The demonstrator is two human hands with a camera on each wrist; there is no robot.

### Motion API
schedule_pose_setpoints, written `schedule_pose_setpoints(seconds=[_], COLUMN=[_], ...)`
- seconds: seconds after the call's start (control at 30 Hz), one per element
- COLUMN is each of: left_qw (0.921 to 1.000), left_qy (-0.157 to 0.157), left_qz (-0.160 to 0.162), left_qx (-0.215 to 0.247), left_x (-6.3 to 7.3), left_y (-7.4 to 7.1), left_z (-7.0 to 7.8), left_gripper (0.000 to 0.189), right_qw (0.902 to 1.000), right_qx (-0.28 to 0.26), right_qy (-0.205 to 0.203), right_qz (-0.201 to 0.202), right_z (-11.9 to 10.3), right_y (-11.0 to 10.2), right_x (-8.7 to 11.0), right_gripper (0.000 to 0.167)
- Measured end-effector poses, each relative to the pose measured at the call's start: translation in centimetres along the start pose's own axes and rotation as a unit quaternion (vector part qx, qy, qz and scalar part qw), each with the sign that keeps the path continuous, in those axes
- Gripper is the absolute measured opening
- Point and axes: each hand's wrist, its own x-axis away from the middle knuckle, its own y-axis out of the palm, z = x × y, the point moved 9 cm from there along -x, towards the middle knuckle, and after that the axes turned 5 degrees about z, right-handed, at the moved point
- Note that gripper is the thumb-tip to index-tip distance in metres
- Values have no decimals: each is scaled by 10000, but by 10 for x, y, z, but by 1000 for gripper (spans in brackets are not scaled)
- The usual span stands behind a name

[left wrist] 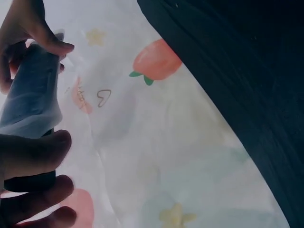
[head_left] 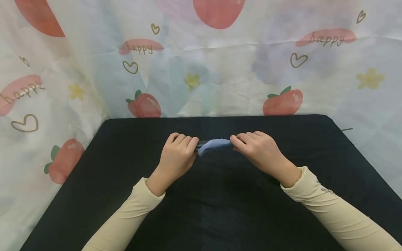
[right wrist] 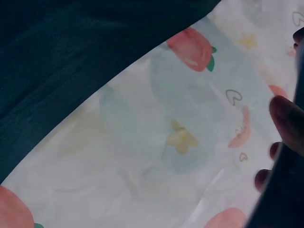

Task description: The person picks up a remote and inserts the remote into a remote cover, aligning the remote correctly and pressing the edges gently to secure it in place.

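A slim dark object, partly covered by a soft blue sleeve-like piece, is held level above the black table. Its exact kind is unclear. My left hand grips the dark end, thumb on one side and fingers on the other. At the opposite end, my right hand grips the blue piece. The blue edge flares loosely near my left hand. In the right wrist view only part of my right hand shows at the right border, beside a dark blue stretch of the held thing.
The black-covered table lies beneath both hands. A pale curtain printed with fruit, hearts and flowers hangs behind it and along its sides.
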Motion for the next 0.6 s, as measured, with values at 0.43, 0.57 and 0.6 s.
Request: schedule_pose_setpoints(seconds=[0.43,0.57,0.6], left_qw=[9995,9990,9993], left_qy=[19,131,122], left_qz=[-233,147,109], left_qx=[-213,-392,-333], left_x=[1,0,0], left_y=[7,0,-1], left_z=[2,6,6], left_gripper=[10,8,8], right_qw=[9998,9983,9977], right_qx=[39,183,230], right_qy=[-3,292,334], right_qz=[181,-470,-536], right_z=[-7,-2,-1], right_y=[1,12,13], right_x=[-3,-2,-1], right_gripper=[33,42,40])
